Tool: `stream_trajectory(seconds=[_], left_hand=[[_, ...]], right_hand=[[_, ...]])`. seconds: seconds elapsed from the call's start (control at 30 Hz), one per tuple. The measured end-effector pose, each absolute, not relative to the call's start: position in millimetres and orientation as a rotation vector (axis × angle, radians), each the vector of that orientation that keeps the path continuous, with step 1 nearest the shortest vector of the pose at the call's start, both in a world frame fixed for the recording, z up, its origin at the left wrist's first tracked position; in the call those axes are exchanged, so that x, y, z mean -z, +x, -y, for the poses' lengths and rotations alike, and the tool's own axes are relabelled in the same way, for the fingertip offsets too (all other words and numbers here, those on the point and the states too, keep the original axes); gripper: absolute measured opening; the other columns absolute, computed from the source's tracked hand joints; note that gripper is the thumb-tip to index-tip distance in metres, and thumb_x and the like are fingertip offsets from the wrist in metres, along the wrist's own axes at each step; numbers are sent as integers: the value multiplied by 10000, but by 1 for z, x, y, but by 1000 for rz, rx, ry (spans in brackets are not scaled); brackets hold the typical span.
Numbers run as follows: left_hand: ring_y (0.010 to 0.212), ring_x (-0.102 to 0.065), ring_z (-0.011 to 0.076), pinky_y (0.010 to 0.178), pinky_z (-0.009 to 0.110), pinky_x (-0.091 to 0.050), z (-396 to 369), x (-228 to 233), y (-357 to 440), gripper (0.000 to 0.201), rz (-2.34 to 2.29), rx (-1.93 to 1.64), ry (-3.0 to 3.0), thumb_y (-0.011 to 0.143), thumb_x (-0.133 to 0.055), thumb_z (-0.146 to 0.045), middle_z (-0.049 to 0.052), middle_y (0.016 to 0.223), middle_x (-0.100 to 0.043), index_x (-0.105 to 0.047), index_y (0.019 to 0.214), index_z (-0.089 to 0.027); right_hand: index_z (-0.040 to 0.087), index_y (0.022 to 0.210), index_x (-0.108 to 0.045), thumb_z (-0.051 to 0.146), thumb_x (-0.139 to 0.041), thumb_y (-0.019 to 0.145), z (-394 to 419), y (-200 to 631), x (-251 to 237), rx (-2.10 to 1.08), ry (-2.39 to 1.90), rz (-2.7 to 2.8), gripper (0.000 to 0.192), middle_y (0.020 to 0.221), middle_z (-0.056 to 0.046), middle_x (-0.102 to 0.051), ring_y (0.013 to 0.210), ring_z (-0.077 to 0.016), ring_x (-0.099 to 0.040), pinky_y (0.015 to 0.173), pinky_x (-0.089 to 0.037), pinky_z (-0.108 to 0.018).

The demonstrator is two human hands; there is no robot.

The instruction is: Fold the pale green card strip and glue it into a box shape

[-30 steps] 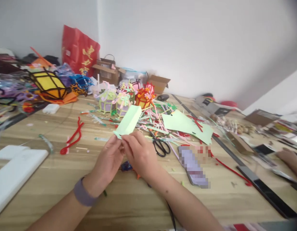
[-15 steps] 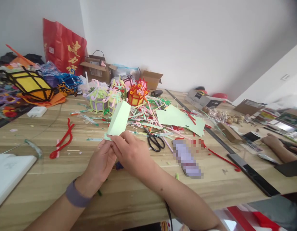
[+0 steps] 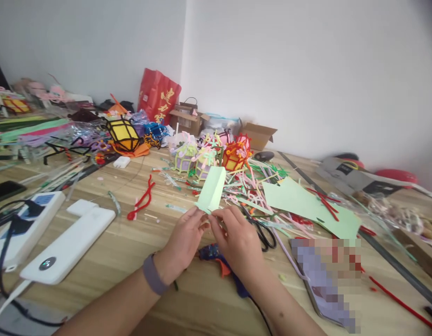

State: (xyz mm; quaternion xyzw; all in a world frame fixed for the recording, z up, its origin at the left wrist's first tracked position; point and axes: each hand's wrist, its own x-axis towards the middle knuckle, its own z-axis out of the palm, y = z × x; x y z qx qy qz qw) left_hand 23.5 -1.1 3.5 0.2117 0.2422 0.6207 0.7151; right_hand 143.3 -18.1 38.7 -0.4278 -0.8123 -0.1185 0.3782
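A folded piece of pale green paper [image 3: 212, 186] stands up between my hands, pinched along its lower edge. My left hand [image 3: 183, 238] grips its lower left corner with the thumb and fingers. At the lower right corner, my right hand [image 3: 237, 238] pinches the paper between thumb and fingertips. A blue hot glue gun [image 3: 211, 252] with an orange trigger lies on the table below, partly hidden by my right hand and forearm. Black-handled scissors [image 3: 267, 233] rest just beyond my right hand. Behind the paper stand small pipe-cleaner lanterns [image 3: 235, 156] in several colours.
Pipe-cleaner scraps [image 3: 251, 186] spread across the middle. A larger green paper sheet [image 3: 307, 203] and a blurred-out phone [image 3: 321, 284] lie to the right. A white power bank [image 3: 69, 247] and a power strip [image 3: 44, 210] sit left, near a twisted red pipe cleaner [image 3: 144, 200].
The view has swung left, bringing the power strip and power bank into sight. The other person's hands at the right have left the view. Both my hands still hold the green paper.
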Motion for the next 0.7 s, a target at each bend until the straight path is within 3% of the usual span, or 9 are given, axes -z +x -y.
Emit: stream_trajectory(seconds=[0.27, 0.7], left_hand=[[814, -647, 142, 741, 251, -481, 1, -2, 23, 108, -436, -1340, 412, 750, -740, -248, 47, 868, -719, -702, 822, -176], [728, -644, 131, 750, 262, -482, 5, -7, 24, 234, -475, -1307, 354, 624, -835, -219, 14, 749, -693, -629, 722, -165]], right_hand=[[191, 870, -588, 217, -479, 945, 13, 144, -39, 250, -1090, 2072, 135, 804, -44, -615, 707, -152, -599, 611, -462, -247], [187, 899, -543, 168, -460, 944, 11, 141, -35, 263, -1051, 2045, 96, 918, -79, -647, 852, -184, -610, 719, -496, -284]])
